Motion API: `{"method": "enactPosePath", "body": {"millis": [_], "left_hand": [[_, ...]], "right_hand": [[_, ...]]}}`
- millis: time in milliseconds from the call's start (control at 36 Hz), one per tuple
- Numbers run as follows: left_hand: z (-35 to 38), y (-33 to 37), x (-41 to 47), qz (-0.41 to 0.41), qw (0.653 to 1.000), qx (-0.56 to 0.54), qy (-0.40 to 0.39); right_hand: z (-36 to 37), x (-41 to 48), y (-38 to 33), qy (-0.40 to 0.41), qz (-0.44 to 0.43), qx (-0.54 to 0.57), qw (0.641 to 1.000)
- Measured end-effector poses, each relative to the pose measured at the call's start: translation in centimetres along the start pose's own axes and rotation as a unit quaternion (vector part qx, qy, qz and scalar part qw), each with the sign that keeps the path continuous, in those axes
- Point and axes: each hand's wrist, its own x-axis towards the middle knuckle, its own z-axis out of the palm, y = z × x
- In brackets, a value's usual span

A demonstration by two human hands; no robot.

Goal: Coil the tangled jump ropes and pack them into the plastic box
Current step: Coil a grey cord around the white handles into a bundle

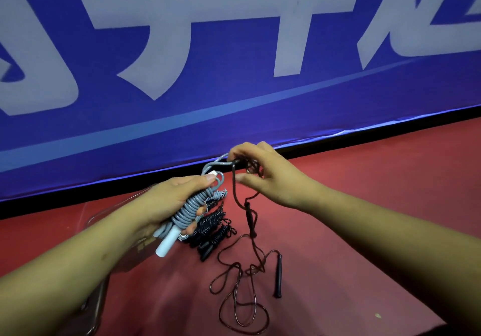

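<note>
My left hand (166, 200) grips a grey jump rope (190, 206) wound in tight coils around its white handles (166, 246). A loose grey end loops up to my right hand (263, 174), which pinches it together with a tangle of dark brown rope (243, 275). That brown rope hangs down from the right hand and sprawls in loops over the red floor, one black handle (278, 275) lying at its right. Several coiled black ropes (212, 231) lie on the floor just behind the grey bundle. A clear plastic box (96, 294) sits under my left forearm, mostly hidden.
A blue banner wall (234, 49) with large pale lettering stands close behind the hands, meeting the red floor (364, 179) along a black strip. A small pale scrap (378, 315) lies on the floor at lower right.
</note>
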Motion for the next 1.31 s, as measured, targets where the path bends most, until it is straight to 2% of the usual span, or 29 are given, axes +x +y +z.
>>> {"method": "enactPosePath", "body": {"millis": [56, 139, 250, 333, 472, 583, 694, 806, 889, 972, 1083, 1139, 1194, 1222, 1306], "left_hand": [[0.1, -0.3, 0.2, -0.002, 1.0, 0.021, -0.001], [0.3, -0.4, 0.4, -0.018, 0.999, 0.039, 0.022], [0.0, -0.6, 0.5, -0.042, 0.994, 0.054, 0.08], [-1.2, -0.9, 0.6, -0.049, 0.988, 0.086, 0.122], [-3.3, -1.5, 1.4, -0.064, 0.969, 0.17, 0.169], [-4.0, -2.6, 2.1, -0.092, 0.954, 0.223, 0.178], [-4.4, -3.8, 3.0, -0.113, 0.937, 0.289, 0.161], [-4.8, -4.2, 3.4, -0.123, 0.911, 0.36, 0.16], [-4.7, -4.0, 3.0, -0.12, 0.899, 0.388, 0.162], [-4.0, -3.3, 2.5, -0.081, 0.908, 0.384, 0.148], [-2.6, -1.4, 1.6, -0.009, 0.931, 0.339, 0.135], [-1.9, -0.5, 1.1, 0.001, 0.944, 0.315, 0.095], [-1.3, 0.2, 0.6, -0.003, 0.948, 0.315, 0.044], [-1.0, 0.4, 0.4, -0.01, 0.953, 0.302, 0.016], [-0.5, 0.4, 0.1, -0.041, 0.975, 0.209, -0.063]], "right_hand": [[0.1, 0.0, -0.1, 0.003, -0.006, -0.001, 1.0], [0.3, 0.3, -0.1, 0.049, -0.011, 0.002, 0.999], [0.0, 0.4, -0.1, 0.135, 0.026, 0.105, 0.985], [-0.8, 0.4, 0.2, 0.192, 0.07, 0.208, 0.957], [-0.8, -0.5, -0.1, 0.146, 0.146, 0.448, 0.87], [-0.7, -0.4, -0.6, 0.131, 0.166, 0.544, 0.812], [-0.8, -0.4, -0.8, 0.072, 0.154, 0.588, 0.791], [-1.2, -0.7, -1.2, -0.011, 0.151, 0.567, 0.81], [-1.7, -0.6, -0.8, -0.048, 0.169, 0.569, 0.803], [-2.8, -0.6, 0.2, -0.086, 0.2, 0.577, 0.787], [-3.6, -1.2, 1.6, -0.175, 0.227, 0.542, 0.79], [-3.5, -1.2, 2.0, -0.191, 0.255, 0.509, 0.8], [-3.2, -1.0, 1.9, -0.179, 0.297, 0.46, 0.817], [-3.0, -0.9, 1.7, -0.165, 0.312, 0.415, 0.838], [-2.1, -0.7, 1.2, -0.133, 0.259, 0.209, 0.934]]}}
